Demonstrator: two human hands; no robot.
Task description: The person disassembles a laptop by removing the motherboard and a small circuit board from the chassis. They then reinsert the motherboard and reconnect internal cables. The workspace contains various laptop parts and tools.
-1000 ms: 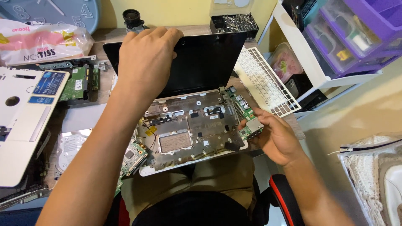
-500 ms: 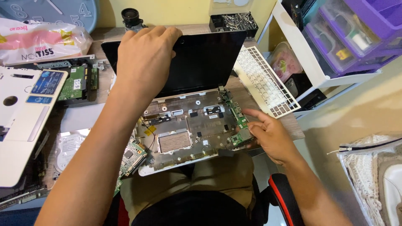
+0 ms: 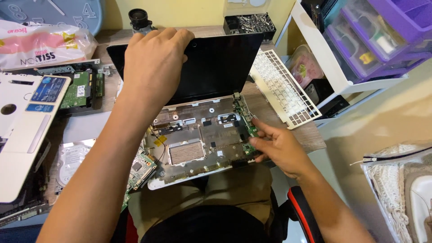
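A small opened laptop (image 3: 198, 144) rests on the desk edge and my lap, its keyboard removed and the silver inner frame bare. My left hand (image 3: 153, 63) grips the top edge of its dark screen (image 3: 220, 63), holding the lid up. My right hand (image 3: 274, 146) lies at the base's right side, fingertips pressing on a narrow green circuit board (image 3: 245, 119) set along that edge. Another green board (image 3: 141, 168) juts out at the base's lower left.
A white keyboard frame (image 3: 283, 92) lies right of the laptop. A white laptop cover (image 3: 20, 130), a hard drive (image 3: 72, 157) and a green board (image 3: 78, 90) crowd the left. Purple drawers (image 3: 382, 40) stand at right, a screw tray (image 3: 249, 22) behind.
My right hand, which held the small green board lifted at the base's right edge, has brought it down onto the base and now presses it flat. My left hand has stayed on the lid.
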